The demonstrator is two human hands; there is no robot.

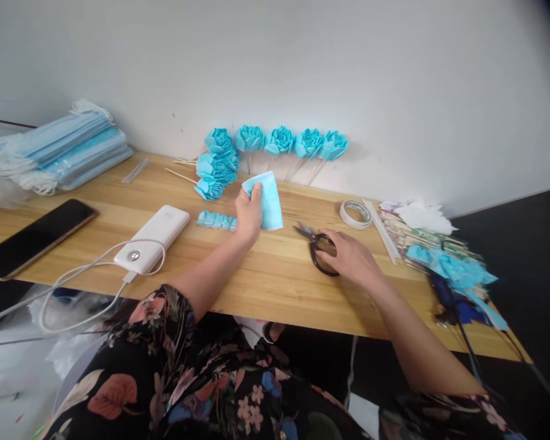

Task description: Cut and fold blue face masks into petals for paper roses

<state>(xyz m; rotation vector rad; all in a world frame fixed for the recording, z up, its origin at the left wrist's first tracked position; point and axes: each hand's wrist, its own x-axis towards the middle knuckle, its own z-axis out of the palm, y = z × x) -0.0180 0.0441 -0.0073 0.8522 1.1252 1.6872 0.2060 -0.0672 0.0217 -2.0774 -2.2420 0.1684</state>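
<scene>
My left hand (pixel 249 215) is closed on a light blue rectangular piece of mask fabric (pixel 268 197), holding it just above the wooden table (pixel 275 281). My right hand (pixel 348 256) rests on the table with its fingers over the black handles of a pair of scissors (pixel 315 244), whose blades point left. A small pleated blue strip (pixel 217 220) lies just left of my left hand. Several blue fabric flowers on sticks (pixel 279 142) lean against the wall behind.
A white power bank (pixel 153 238) with a cable and a dark phone (pixel 34 237) lie at the left. A stack of blue face masks (pixel 64 150) sits far left. A tape roll (pixel 355 214), sticks and blue scraps (pixel 449 266) lie at the right.
</scene>
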